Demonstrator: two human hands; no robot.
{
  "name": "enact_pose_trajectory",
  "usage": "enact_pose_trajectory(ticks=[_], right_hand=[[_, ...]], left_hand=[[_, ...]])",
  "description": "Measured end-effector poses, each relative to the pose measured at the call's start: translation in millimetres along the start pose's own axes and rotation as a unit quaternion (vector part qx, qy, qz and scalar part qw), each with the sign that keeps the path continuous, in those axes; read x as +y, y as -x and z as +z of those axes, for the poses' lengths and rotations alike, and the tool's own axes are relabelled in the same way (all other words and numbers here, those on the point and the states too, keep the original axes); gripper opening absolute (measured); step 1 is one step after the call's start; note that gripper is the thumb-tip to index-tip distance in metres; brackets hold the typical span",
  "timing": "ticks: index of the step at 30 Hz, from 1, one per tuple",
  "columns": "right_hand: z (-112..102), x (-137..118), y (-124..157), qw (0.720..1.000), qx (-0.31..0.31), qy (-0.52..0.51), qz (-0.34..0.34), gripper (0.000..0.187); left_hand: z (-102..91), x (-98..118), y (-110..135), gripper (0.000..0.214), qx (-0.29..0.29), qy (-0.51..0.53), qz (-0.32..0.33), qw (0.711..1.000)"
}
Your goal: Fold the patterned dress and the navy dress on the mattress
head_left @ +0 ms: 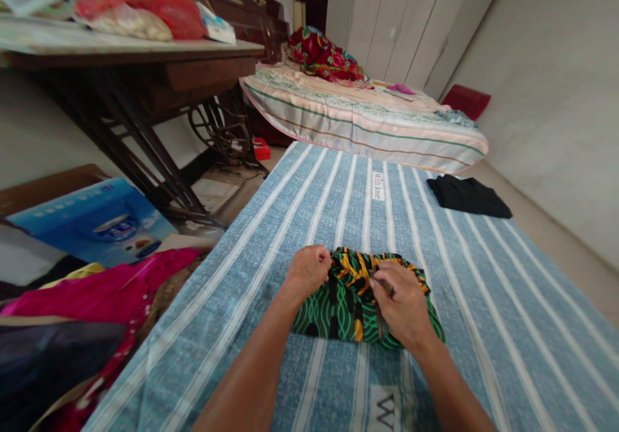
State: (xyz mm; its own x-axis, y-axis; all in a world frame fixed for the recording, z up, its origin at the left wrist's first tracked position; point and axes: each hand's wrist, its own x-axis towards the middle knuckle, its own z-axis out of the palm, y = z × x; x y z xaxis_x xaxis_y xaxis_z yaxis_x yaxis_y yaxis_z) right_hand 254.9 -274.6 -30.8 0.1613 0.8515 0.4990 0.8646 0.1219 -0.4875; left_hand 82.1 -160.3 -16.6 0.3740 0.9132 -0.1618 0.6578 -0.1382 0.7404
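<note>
A folded green, orange and black patterned cloth [345, 306] lies on a blue and white striped sheet [483, 277] in front of me. My left hand [308, 269] is closed on the cloth's left upper edge, fingers curled into the fabric. My right hand [403, 308] rests on top of the cloth's right part, with fingers pinched on a fold near its middle. Both forearms reach in from the bottom of the view.
A black folded garment [468, 195] lies on the sheet at the far right. A pile of pink and dark clothes [91, 303] sits at the left. A sewing-machine table [145, 71] stands at the back left, and a mattress [367, 119] with red bedding lies beyond.
</note>
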Motion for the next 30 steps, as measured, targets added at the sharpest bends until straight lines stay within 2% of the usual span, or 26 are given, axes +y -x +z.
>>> enact_pose_trajectory(ticks=[3, 8, 14, 18, 21, 25, 30], right_hand=[[-3.0, 4.6, 6.6, 0.999, -0.022, 0.031, -0.007, 0.009], [-5.9, 0.8, 6.5, 0.994, -0.063, 0.089, -0.016, 0.021], [2.3, -11.0, -8.6, 0.986, -0.084, 0.135, 0.038, 0.025], [15.5, -12.4, -18.1, 0.984, -0.088, 0.129, 0.083, 0.016], [21.6, -11.7, -20.6, 0.989, -0.062, 0.093, 0.096, 0.009], [20.4, -13.1, -19.9, 0.999, 0.021, 0.025, 0.043, 0.012], [11.0, -24.0, -11.5, 0.989, 0.085, 0.019, -0.124, 0.012]], left_hand=[[-0.3, 0.5, -0.8, 0.016, 0.004, -0.014, 0.000, 1.000], [0.2, 0.1, -1.6, 0.014, 0.006, -0.014, -0.006, 1.000], [0.6, -0.7, -1.9, 0.013, 0.000, -0.009, -0.005, 1.000], [-0.6, 2.0, -0.4, 0.013, -0.002, -0.004, -0.011, 1.000], [-0.8, 3.3, 0.5, 0.012, 0.001, 0.002, -0.013, 1.000], [0.8, 1.6, 0.2, 0.011, 0.006, 0.013, -0.011, 1.000], [1.3, 0.1, 0.9, 0.012, 0.008, 0.071, -0.022, 0.997]])
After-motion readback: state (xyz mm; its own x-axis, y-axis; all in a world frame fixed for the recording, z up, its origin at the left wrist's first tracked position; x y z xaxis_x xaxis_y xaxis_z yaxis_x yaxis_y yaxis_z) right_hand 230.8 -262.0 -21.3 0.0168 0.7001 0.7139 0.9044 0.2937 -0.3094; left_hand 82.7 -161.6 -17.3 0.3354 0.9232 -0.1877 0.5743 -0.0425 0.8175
